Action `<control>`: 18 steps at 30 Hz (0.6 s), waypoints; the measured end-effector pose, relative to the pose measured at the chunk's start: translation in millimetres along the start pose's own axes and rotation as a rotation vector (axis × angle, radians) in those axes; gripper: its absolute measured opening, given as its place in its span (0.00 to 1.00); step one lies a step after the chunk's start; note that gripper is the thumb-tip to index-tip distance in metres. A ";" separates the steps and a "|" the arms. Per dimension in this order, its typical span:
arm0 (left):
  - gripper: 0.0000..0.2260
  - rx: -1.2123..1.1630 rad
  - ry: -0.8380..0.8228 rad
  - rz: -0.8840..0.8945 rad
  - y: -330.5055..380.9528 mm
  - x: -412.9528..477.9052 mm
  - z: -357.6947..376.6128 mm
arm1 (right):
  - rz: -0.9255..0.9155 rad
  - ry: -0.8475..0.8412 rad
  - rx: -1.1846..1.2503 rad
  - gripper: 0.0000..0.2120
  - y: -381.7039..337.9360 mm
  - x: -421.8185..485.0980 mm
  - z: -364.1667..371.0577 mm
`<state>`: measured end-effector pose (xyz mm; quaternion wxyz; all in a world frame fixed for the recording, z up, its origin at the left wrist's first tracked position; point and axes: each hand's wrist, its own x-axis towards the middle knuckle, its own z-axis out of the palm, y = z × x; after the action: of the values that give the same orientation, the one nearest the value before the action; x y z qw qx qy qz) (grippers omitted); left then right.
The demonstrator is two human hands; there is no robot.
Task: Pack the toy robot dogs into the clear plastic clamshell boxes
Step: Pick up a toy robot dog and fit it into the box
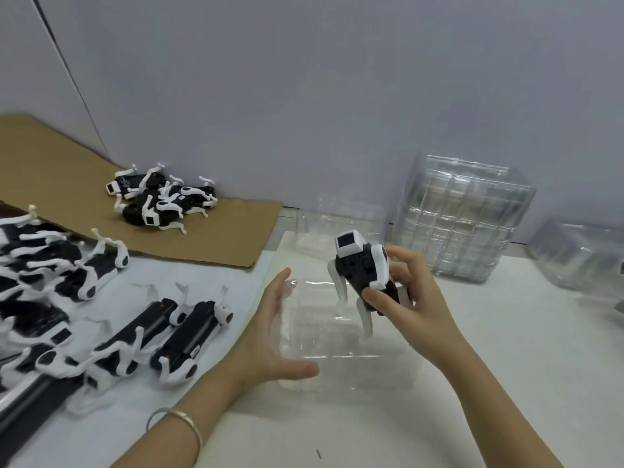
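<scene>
Between the hands, the toy robot dog (363, 270) is hanging in the right hand (410, 298)'s pinch above the clamshell box (332, 336), which the flat-fingered, empty left hand (277, 336) is steadying, and its splayed legs are risking snagging the rim.

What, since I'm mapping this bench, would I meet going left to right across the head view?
Rows of laid-out toy dogs → left hand → held toy dog gripped in the right hand → stack of clamshell boxes.
</scene>
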<state>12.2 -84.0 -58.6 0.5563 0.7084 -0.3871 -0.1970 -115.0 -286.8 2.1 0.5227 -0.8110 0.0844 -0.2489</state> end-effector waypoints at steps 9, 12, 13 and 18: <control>0.57 0.056 0.062 -0.001 -1.3 -1.8 0.6 | -0.137 -0.028 -0.223 0.26 11.5 -3.6 1.4; 0.57 0.058 0.048 -0.005 -1.6 -0.5 0.9 | -0.189 -0.064 -0.451 0.24 8.3 -2.7 0.4; 0.57 0.058 0.045 -0.009 -2.0 0.1 0.8 | -0.218 -0.078 -0.531 0.23 7.1 -2.4 2.0; 0.56 0.041 0.014 -0.028 -3.0 2.0 0.6 | -0.255 -0.167 -0.807 0.21 3.9 4.2 14.8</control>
<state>14.0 -85.7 -61.3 0.5416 0.7265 -0.3770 -0.1919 -103.6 -278.3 -4.9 0.1338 -0.9717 0.0315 -0.1920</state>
